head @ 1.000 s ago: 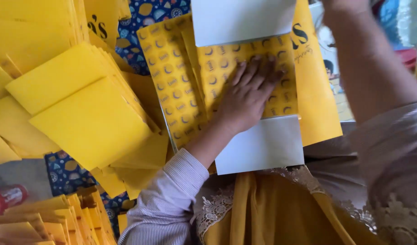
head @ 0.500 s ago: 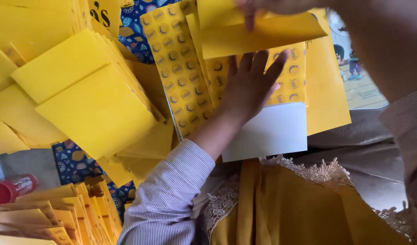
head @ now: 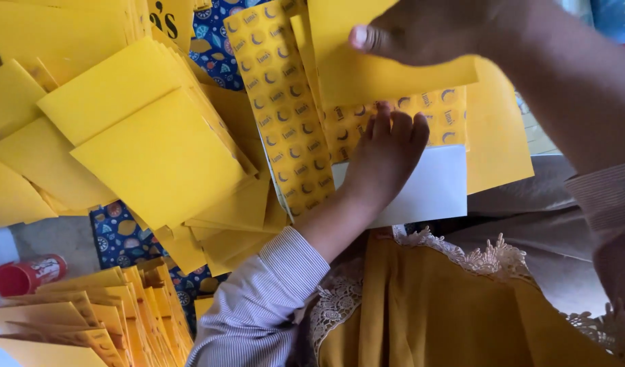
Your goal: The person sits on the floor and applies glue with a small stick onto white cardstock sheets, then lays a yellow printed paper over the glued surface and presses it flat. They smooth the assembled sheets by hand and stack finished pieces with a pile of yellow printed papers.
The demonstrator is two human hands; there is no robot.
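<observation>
A yellow paper sheet with a printed round pattern lies in front of me, its white inner side showing at the near edge. My left hand rests flat on it with fingers spread, pressing it down. My right hand pinches the sheet's plain yellow flap at the far edge and holds it folded down over the patterned part, just above my left fingertips. The flap hides the upper part of the sheet.
Loose piles of folded yellow envelopes spread over the left side on a blue patterned cloth. Another fanned stack sits at the bottom left beside a red glue tube. My yellow garment with lace trim fills the near edge.
My right hand swung the far flap over and down, so its white underside gave way to plain yellow lying on the sheet. My left hand kept pressing in place.
</observation>
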